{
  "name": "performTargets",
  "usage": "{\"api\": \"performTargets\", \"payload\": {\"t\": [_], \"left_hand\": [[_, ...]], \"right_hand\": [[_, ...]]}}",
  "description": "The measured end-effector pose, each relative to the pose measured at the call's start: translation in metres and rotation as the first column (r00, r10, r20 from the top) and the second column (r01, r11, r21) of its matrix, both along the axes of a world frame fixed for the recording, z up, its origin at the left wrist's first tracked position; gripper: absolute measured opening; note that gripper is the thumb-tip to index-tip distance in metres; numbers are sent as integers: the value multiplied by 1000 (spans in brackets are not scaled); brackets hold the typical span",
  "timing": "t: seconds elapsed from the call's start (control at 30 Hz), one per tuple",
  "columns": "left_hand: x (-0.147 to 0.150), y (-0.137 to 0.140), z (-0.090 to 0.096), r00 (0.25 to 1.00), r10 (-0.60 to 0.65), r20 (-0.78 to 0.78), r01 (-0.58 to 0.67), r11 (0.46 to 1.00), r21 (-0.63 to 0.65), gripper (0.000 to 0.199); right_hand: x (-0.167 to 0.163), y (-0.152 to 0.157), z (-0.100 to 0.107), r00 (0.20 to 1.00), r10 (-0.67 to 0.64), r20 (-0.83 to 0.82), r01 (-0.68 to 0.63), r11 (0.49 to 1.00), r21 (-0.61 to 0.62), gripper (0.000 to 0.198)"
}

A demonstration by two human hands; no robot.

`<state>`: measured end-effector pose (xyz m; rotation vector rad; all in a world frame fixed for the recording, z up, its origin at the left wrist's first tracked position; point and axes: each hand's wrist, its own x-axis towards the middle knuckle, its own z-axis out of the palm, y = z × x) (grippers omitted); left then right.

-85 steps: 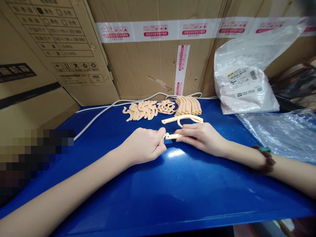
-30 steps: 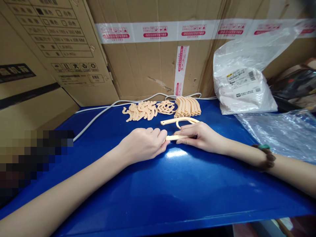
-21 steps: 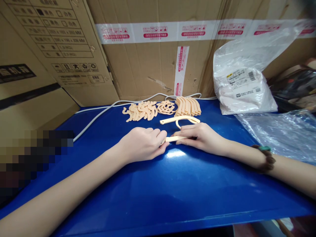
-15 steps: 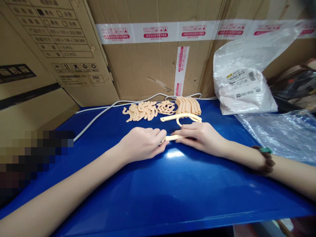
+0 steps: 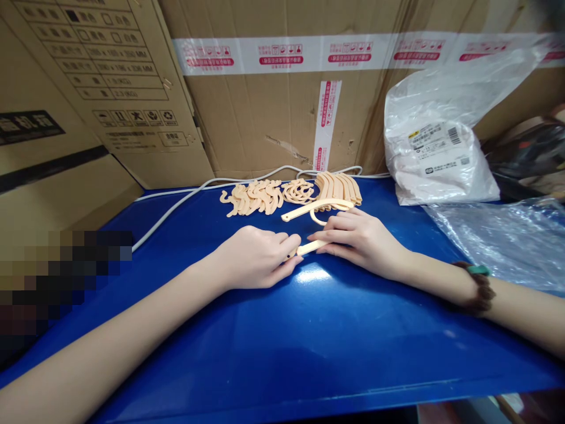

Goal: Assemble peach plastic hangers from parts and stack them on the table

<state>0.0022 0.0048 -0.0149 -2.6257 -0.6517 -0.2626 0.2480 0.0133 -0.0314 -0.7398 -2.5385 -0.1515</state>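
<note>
Above the middle of the blue table, both my hands hold a cream plastic clothes hanger, partly put together. One straight-looking hanger arm (image 5: 311,247) runs between my fingers. My left hand (image 5: 260,259) is closed, thumb and fingers pinching this arm's left end and a small cream part there, mostly hidden. My right hand (image 5: 364,241) is closed round the other end. From its fingertips a second, curved hanger arm (image 5: 304,209) with a hole at its tip sticks out to the left, and a thin curved loop (image 5: 316,218) shows below it.
Behind my hands lie piles of cream hooks (image 5: 251,197), rings (image 5: 298,191) and curved arms (image 5: 338,189). A white cable (image 5: 172,203) runs along the back by the cardboard boxes (image 5: 265,118). A white plastic bag (image 5: 436,153) and clear plastic film (image 5: 507,241) lie right.
The upper curved arm has tilted, its left tip now lower and a little further left. The arm between my hands slants more, and my right fingers have shifted slightly.
</note>
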Motion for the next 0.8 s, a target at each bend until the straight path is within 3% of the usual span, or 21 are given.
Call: {"api": "performTargets", "payload": {"t": [0.27,0.6,0.8], "left_hand": [[1,-1,-2,1000,7,18,-7,1000,-18,28],[0,0,-1,997,43,57,-43,999,9,25],[-2,3,-1,996,63,66,-64,998,16,23]], "right_hand": [[1,2,2,999,51,-11,-51,999,2,27],[0,0,1,1000,0,-17,0,1000,2,24],[-1,-3,5,992,-16,-127,18,1000,11,18]]}}
